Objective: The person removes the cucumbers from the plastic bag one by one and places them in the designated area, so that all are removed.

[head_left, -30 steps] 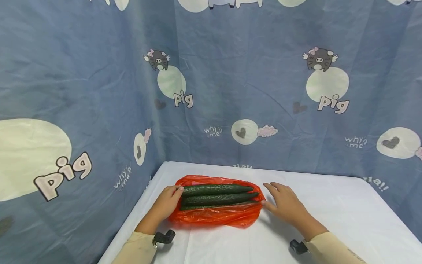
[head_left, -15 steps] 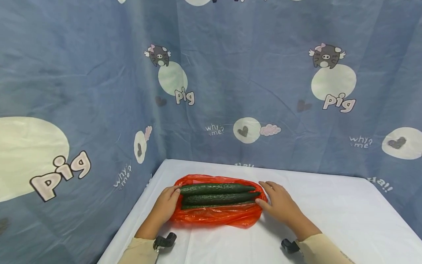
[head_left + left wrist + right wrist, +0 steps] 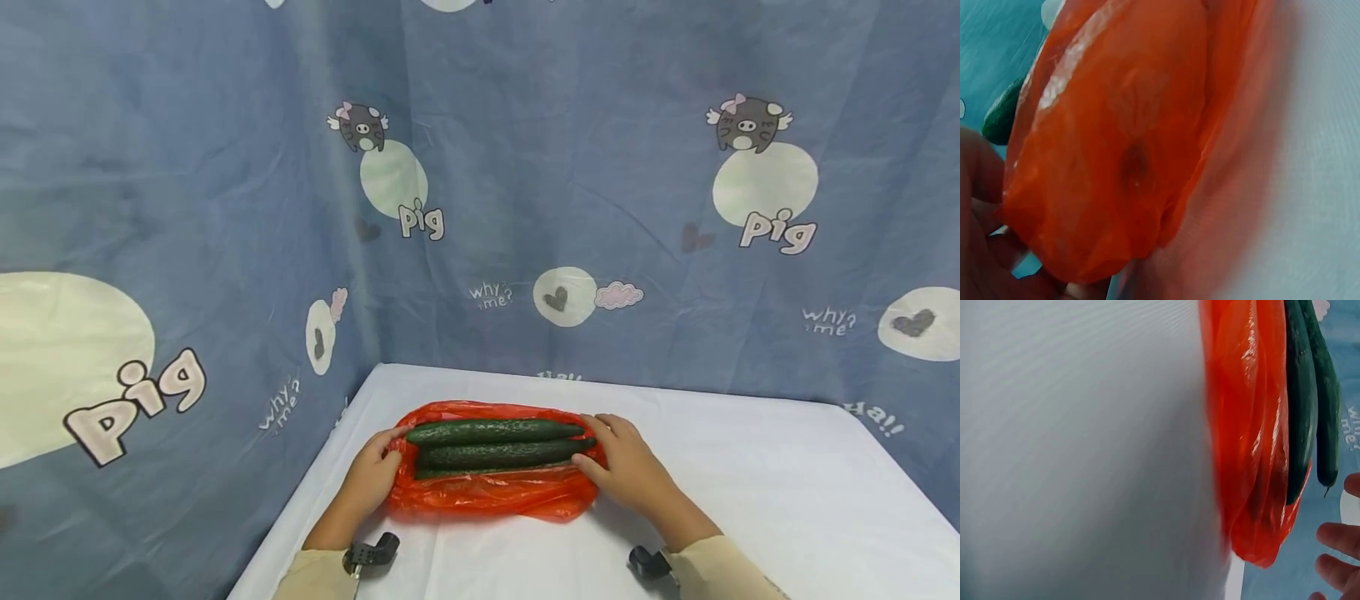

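Note:
Dark green cucumbers point(image 3: 495, 455) lie side by side in a red plastic bag point(image 3: 487, 497), its top rolled open around them. My left hand point(image 3: 369, 482) holds the bag's left end, thumb and forefinger at its edge beside the cucumber tips. In the left wrist view, curled fingers point(image 3: 1007, 250) meet the crumpled bag end point(image 3: 1110, 187), which hides most of the cucumbers. At the other end my right hand point(image 3: 630, 463) has its fingers extended and spread, overlapping the bag's right edge in the head view. The right wrist view shows those fingers point(image 3: 1338, 539) apart from the cucumber tips.
A white cloth point(image 3: 750, 475) covers the table under the bag. Blue fabric printed with pigs point(image 3: 480, 167) hangs behind and along the left side. Black wrist cameras point(image 3: 375, 550) sit on both wrists, close over the cloth.
My right hand has moved left, in over the bag's right end. My left thumb has slid off the upper cucumber onto the bag's edge, leaving that cucumber's left tip in view.

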Demonstrator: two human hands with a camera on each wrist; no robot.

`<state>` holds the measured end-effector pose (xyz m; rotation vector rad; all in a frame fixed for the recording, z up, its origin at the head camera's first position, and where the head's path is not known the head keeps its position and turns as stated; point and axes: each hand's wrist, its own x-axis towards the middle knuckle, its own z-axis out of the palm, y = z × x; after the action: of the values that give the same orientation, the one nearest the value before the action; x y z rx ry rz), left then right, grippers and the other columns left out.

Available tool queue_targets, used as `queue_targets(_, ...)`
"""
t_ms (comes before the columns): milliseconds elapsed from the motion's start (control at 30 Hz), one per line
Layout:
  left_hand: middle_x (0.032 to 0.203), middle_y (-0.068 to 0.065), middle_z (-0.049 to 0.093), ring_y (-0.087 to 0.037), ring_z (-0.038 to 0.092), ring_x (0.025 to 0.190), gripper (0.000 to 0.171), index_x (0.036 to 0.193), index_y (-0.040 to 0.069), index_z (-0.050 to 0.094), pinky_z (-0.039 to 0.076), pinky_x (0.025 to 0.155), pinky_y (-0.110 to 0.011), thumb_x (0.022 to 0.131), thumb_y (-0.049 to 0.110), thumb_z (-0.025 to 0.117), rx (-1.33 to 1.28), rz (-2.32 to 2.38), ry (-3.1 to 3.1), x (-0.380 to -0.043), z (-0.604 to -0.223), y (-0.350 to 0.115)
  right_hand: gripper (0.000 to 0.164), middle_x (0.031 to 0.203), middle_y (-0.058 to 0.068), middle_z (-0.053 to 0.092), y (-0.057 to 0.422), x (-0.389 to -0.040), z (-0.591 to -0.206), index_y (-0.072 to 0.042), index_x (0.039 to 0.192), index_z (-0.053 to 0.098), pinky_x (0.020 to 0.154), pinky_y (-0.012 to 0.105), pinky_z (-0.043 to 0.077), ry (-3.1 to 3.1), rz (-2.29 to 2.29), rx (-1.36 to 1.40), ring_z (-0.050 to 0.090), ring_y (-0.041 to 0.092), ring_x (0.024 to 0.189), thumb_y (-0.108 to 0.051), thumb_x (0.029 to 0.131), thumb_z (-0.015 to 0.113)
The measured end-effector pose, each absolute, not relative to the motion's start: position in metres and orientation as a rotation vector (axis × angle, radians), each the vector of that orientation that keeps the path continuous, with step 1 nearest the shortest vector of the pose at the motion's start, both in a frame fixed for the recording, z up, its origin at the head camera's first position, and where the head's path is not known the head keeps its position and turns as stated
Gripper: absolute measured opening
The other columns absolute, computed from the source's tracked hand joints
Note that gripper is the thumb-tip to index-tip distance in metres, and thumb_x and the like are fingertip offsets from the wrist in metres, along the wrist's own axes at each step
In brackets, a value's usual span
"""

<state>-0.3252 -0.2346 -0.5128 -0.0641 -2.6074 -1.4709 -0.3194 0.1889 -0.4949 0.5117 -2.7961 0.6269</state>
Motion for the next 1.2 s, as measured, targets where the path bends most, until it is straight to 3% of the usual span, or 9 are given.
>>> queue_targets(233, 0.154, -0.015, 0.051, -0.034, 0.046, 0.144, 0.053, 0.149, 0.012, 0.057, 0.04, 0.116, -0.058, 0.097, 0.004, 0.052, -0.107, -1.467, -2.607, -0.329, -0.516, -0.243, 0.074, 0.157, 0.016, 0.046, 0.177, -0.326, -0.484, -0.019, 0.157, 0.047, 0.116, 0.066, 0.039, -2.799, 0.623, 0.525, 0.04, 0.04, 0.146, -0.059, 0.097, 0.063)
queue_targets(467, 0.155, -0.016, 0.05, -0.035, 0.049, 0.141, 0.057, 0.152, 0.01, 0.053, 0.042, 0.116, -0.057, 0.095, 0.004, 0.059, -0.107, -1.447, -2.652, -0.329, -0.515, -0.245, 0.073, 0.157, 0.017, 0.047, 0.165, -0.329, -0.486, -0.016, 0.157, 0.049, 0.117, 0.066, 0.037, -2.79, 0.658, 0.531, 0.041, 0.042, 0.146, -0.057, 0.097, 0.064)
queue_targets(967, 0.148, -0.015, 0.056, -0.032, 0.056, 0.131, 0.057, 0.146, 0.01, 0.059, 0.051, 0.105, -0.049, 0.09, -0.002, 0.06, -0.161, -1.387, -2.628, -0.326, -0.524, -0.239, 0.075, 0.158, 0.012, 0.046, 0.149, -0.327, -0.499, -0.02, 0.159, 0.045, 0.118, 0.065, 0.036, -2.79, 0.79, 0.552, 0.04, 0.038, 0.147, -0.058, 0.098, 0.063)
queue_targets(1200, 0.15, -0.014, 0.054, -0.031, 0.056, 0.131, 0.058, 0.148, 0.013, 0.058, 0.05, 0.107, -0.05, 0.091, 0.001, 0.06, -0.124, -1.411, -2.65, -0.326, -0.522, -0.24, 0.073, 0.158, 0.013, 0.045, 0.139, -0.331, -0.493, -0.02, 0.158, 0.047, 0.118, 0.066, 0.035, -2.786, 0.803, 0.569, 0.038, 0.04, 0.148, -0.056, 0.098, 0.064)
